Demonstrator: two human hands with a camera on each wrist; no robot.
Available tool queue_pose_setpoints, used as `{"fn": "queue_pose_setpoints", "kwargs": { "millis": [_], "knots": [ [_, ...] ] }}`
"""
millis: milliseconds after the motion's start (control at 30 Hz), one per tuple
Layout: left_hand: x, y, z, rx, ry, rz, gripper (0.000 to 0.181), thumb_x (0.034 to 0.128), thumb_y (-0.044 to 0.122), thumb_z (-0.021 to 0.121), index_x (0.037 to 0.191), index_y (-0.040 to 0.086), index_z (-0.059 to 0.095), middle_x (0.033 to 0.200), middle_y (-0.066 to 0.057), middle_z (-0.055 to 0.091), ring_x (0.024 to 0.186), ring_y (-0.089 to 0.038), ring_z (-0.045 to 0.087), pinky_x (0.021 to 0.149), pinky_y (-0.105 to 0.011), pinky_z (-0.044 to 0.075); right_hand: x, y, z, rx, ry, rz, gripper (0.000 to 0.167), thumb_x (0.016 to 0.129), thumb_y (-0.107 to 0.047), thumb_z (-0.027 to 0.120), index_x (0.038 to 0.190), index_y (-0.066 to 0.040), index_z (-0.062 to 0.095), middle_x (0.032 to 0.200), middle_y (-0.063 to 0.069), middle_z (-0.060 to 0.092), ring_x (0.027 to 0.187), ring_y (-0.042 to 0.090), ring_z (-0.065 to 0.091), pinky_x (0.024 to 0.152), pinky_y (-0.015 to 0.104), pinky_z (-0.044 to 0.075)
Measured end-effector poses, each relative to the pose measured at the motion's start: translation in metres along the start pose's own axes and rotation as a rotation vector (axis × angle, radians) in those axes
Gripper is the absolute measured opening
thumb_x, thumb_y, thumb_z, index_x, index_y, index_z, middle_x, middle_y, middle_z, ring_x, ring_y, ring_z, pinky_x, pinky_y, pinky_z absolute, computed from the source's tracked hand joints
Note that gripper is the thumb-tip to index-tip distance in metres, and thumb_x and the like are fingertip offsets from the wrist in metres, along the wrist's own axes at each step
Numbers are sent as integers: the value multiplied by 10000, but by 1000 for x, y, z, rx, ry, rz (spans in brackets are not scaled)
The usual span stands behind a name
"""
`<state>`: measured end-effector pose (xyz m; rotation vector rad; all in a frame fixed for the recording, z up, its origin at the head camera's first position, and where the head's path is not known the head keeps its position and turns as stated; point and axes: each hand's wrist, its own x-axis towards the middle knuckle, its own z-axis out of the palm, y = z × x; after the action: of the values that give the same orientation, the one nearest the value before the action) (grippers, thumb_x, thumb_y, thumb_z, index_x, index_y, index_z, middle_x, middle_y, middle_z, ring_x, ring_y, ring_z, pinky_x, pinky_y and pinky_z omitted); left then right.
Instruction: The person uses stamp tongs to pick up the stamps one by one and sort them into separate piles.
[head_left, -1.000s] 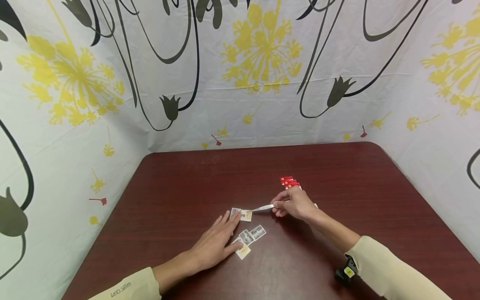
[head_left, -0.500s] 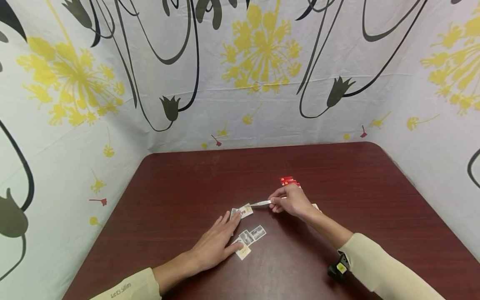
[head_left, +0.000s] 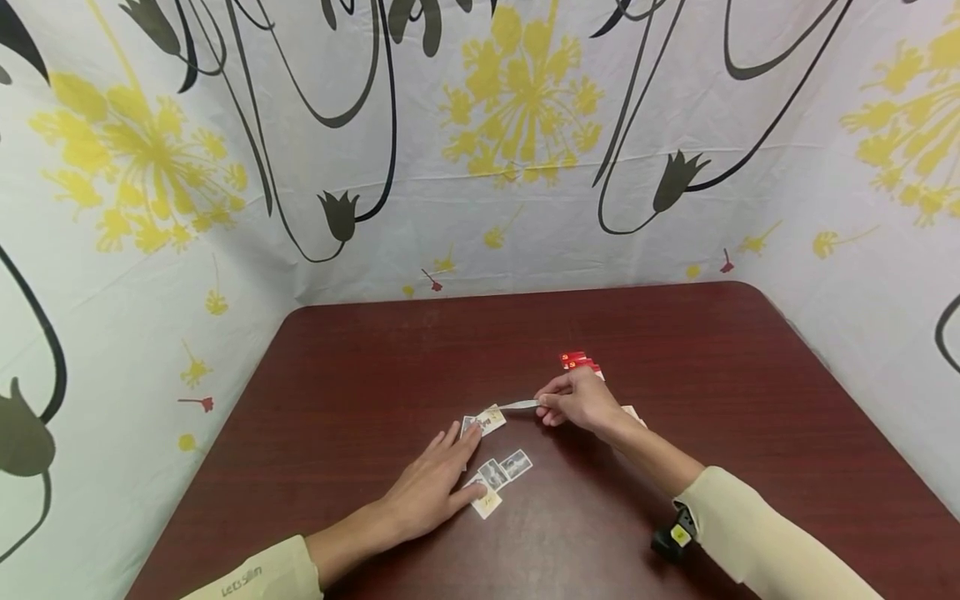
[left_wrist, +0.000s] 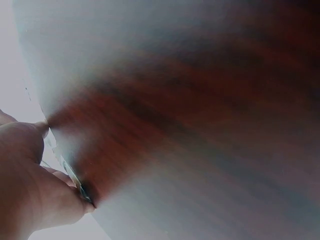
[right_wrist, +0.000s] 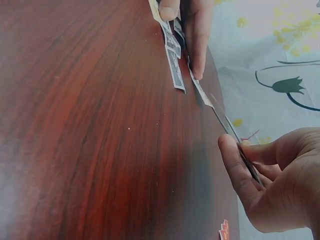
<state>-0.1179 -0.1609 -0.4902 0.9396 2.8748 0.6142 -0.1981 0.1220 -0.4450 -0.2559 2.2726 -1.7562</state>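
While the left hand (head_left: 427, 492) rests straight-fingered on small printed papers (head_left: 492, 475), the right hand (head_left: 583, 402) pinches tweezers (head_left: 522, 405); left sleeve (head_left: 279, 567) lettering (head_left: 242, 582) (blurred) seems to begin "Let's".

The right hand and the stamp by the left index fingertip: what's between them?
Tweezers, pinched by the right hand, span the gap to the stamp; the head and right wrist views show this.
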Motion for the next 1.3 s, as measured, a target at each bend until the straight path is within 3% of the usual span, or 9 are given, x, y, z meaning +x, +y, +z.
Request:
{"fn": "queue_pose_setpoints", "kwargs": {
  "millis": [267, 567, 1300],
  "knots": [
    [0, 1, -1, 10, 0, -1, 786, 1039, 403, 686, 1638, 5, 368, 1697, -143, 356, 1583, -385, 263, 1291, -493, 237, -12, 2, -5, 36, 0, 57, 149, 991, 104, 656, 1060, 229, 700, 824, 270, 747, 623, 166, 713, 641, 338, 656],
    [-1, 2, -2, 9, 3, 7, 780, 1039, 392, 689, 1626, -17, 377, 1689, -159, 366, 1578, -396, 268, 1291, -500, 232, -26, 7, -3, 59, 28, 35, 165, 1000, 82, 663, 1060, 233, 695, 825, 267, 746, 642, 181, 719, 634, 314, 648],
    [-1, 1, -1, -2, 12, 8, 803, 1037, 383, 692, 1631, -35, 349, 1691, -192, 342, 1577, -399, 269, 1291, -505, 228, -27, 8, -4, -13, 111, 22, 127, 986, 81, 686, 1033, 187, 739, 797, 229, 749, 646, 205, 734, 639, 309, 650]
  ]
}}
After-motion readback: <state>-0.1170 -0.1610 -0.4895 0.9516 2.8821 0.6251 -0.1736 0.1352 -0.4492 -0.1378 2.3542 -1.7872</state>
